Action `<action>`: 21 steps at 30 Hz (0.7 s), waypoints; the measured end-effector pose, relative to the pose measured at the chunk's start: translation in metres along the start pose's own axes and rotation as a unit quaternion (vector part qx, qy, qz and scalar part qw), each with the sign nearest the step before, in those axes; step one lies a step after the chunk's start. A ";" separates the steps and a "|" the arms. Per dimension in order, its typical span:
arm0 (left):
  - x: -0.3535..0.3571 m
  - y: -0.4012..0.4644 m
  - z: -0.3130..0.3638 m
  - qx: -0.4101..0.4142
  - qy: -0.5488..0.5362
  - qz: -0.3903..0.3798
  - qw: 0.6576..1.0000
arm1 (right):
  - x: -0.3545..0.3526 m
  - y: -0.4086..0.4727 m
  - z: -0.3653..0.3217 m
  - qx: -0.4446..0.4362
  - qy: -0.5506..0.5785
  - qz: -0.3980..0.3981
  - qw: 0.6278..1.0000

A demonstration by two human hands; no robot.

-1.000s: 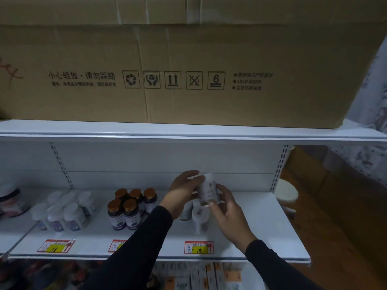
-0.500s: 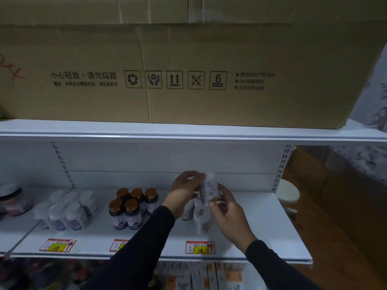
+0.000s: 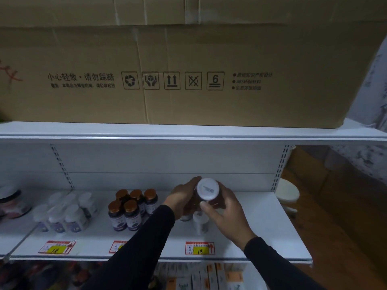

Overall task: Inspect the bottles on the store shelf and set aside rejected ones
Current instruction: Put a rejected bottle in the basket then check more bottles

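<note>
Both my hands hold one white bottle above the white shelf, tipped so that a round white end with a small printed mark faces me. My left hand grips its left side and my right hand cups it from the right and below. Under my hands stand more white bottles, partly hidden. To the left is a cluster of dark bottles with copper caps, and further left a group of white-capped bottles.
A large cardboard box fills the upper shelf, close above my hands. Price tags line the shelf's front edge. A dark jar sits at the far left. Boxed goods stand on the shelf below. A white stool is at the right.
The bottle in my hands has been turned from upright, with its label showing, to tipped toward me, so one round end now faces the camera. My hands stay in the same place.
</note>
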State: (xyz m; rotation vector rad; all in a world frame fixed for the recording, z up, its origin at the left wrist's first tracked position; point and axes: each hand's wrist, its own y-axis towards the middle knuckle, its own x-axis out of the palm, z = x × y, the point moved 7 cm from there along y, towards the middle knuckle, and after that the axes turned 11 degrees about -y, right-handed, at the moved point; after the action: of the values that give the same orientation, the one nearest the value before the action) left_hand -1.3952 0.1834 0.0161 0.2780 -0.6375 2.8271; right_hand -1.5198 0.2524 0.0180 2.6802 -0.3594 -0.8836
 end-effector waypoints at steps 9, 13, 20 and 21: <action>-0.002 0.005 0.007 0.046 0.021 -0.048 0.998 | 0.001 0.000 0.006 0.014 0.026 -0.014 0.999; 0.004 -0.004 0.023 0.176 0.121 -0.105 0.971 | -0.004 0.000 0.006 0.017 0.043 -0.022 0.999; 0.008 -0.010 0.025 0.244 0.180 -0.121 0.945 | -0.004 0.003 0.013 0.032 0.010 -0.032 0.999; 0.008 -0.009 0.024 0.242 0.180 -0.123 0.945 | -0.004 0.003 0.013 0.034 0.010 -0.030 0.999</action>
State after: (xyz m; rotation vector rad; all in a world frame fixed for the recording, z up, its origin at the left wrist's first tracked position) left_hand -1.3971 0.1821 0.0426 -0.0808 0.1633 2.6427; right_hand -1.5318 0.2481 0.0113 2.7734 -0.3129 -0.8758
